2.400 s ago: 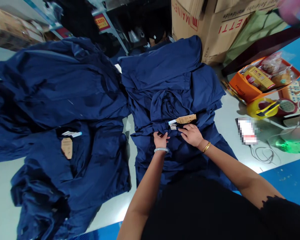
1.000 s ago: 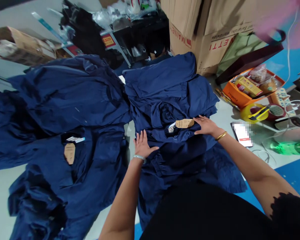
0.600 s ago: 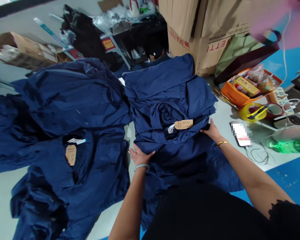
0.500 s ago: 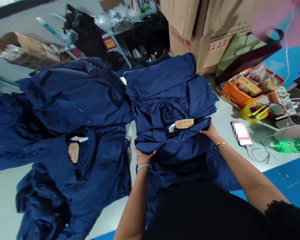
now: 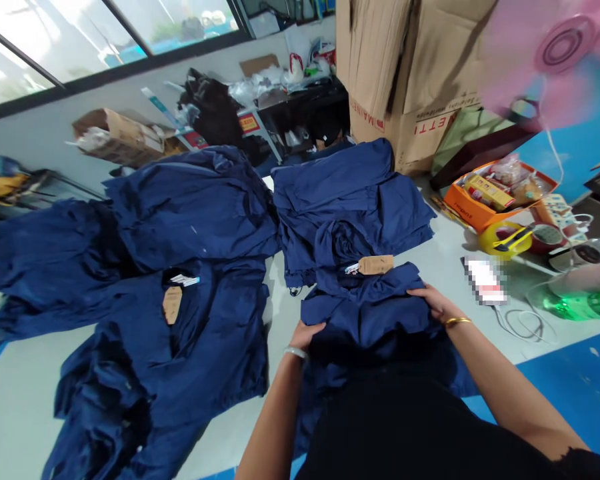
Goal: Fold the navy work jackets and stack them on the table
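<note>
Navy garment [image 5: 367, 312] over the table's [image 5: 279, 350] near side; left hand [image 5: 306, 335] and right hand [image 5: 437, 305] grip opposite edges, thumbs on top, likely keeping the folded width even.

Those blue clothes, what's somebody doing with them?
A person's left hand and right hand are holding a dark blue garment by its two sides, with a brown tag at its neck. Folded blue clothes lie just beyond it on the table. Over to the left is another blue garment, spread out with its own tag.
</note>
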The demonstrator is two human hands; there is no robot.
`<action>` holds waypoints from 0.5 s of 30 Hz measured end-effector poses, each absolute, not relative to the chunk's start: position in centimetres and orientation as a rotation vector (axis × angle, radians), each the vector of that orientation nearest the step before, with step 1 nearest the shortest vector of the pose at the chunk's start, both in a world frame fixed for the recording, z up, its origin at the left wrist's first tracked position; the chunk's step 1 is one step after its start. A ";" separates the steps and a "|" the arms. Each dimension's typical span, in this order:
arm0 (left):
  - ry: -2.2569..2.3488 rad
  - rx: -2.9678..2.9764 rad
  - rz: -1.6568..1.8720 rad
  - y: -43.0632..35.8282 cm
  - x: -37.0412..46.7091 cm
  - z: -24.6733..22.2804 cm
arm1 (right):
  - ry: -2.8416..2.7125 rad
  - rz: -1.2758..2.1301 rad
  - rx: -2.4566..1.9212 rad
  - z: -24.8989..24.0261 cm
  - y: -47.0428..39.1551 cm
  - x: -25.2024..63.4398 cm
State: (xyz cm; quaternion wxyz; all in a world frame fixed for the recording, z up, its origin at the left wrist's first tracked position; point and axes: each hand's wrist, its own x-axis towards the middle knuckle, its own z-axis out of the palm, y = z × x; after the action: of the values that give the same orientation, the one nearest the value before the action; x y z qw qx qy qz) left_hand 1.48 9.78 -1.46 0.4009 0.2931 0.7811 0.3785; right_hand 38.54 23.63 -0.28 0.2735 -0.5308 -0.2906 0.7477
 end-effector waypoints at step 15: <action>1.701 0.687 1.333 6.9 2.0 9.4 | -0.879 1.576 -1.255 10.3 25.2 46.0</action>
State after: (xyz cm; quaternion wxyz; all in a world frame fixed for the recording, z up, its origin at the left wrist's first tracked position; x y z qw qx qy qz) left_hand 2.03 6.95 9.41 0.4232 0.2744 0.6798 0.5325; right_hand 46.00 25.18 10.33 0.4545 -0.5087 -0.3562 0.6385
